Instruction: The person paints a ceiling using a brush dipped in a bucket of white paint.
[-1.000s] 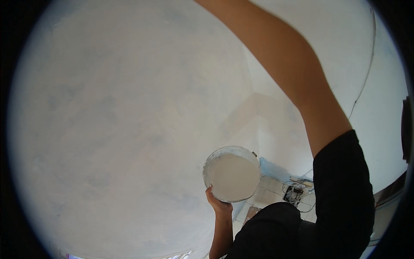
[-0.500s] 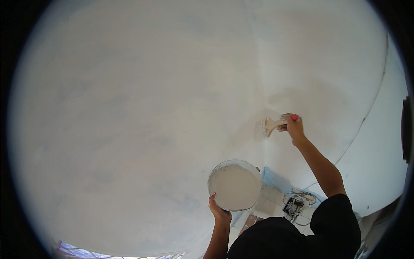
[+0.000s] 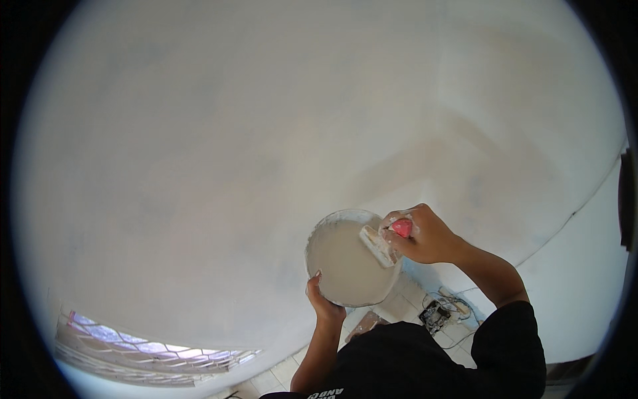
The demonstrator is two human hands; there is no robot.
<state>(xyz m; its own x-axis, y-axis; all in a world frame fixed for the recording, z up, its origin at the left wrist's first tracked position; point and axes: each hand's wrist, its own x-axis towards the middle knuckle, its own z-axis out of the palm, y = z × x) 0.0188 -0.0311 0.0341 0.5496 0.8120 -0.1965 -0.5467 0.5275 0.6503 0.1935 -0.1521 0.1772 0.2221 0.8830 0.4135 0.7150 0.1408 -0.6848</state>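
My left hand [image 3: 322, 299] grips the lower left rim of a round bucket [image 3: 339, 263] of off-white liquid paint, with the thumb over its edge. My right hand [image 3: 425, 233] is closed round the red-ended handle of a wide paintbrush [image 3: 377, 246], whose paint-coated head is inside the bucket's right side, over or in the paint; I cannot tell how deep. Both hands are in front of a pale, patchy painted wall [image 3: 199, 146].
A barred window opening [image 3: 153, 339] shows at the lower left. Below me are a tiled floor [image 3: 458, 332] and a small dark box with tangled cables [image 3: 435, 316] by a blue lower wall edge. A wire [image 3: 573, 214] runs across the right wall, beside a dark object [image 3: 625, 199].
My right hand has come down from high on the wall near the corner to the bucket with the brush. The bucket sits slightly higher and further left in view. More of the window shows.
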